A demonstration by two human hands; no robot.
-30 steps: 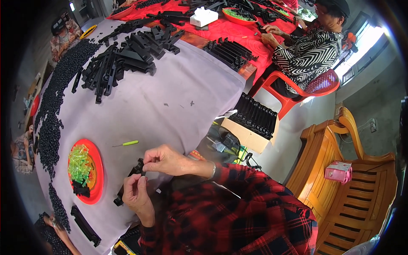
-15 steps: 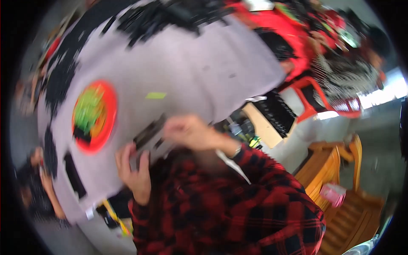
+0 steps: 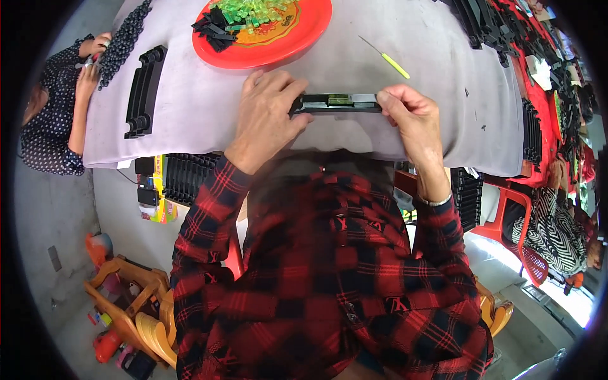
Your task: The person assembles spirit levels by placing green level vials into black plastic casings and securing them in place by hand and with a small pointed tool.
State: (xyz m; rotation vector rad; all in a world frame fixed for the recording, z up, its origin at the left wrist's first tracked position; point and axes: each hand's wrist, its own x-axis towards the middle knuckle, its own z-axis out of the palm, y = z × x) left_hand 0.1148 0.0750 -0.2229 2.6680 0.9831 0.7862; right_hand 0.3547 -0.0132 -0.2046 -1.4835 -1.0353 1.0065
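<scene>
A long, narrow black spirit level [image 3: 339, 104] lies near the table's front edge, with a green vial [image 3: 340, 99] in its middle window. My left hand [image 3: 269, 111] is closed around its left end, thumb on the near side and fingers on the far side. At the opposite end, the thumb and fingertips of my right hand [image 3: 413, 114] pinch the level's right tip. Beyond the hands stands a red plate [image 3: 259, 62] with a heap of green vials [image 3: 253, 14] and small black pieces [image 3: 215, 28]. A thin pick with a yellow-green handle [image 3: 395, 65] rests on the cloth.
Another black level frame [image 3: 145, 92] lies on the grey cloth [image 3: 190, 107] at left. A co-worker's hands [image 3: 92, 63] work beside a dark pile [image 3: 126, 41]. Black parts [image 3: 484, 28] cover the far right. A red chair [image 3: 516, 221] and wooden chair [image 3: 142, 304] stand below.
The view has swung round and sharpened, so the plate now appears farther up. My right hand, blurred and raised before, now grips the level's right end; my left hand has closed around its left end.
</scene>
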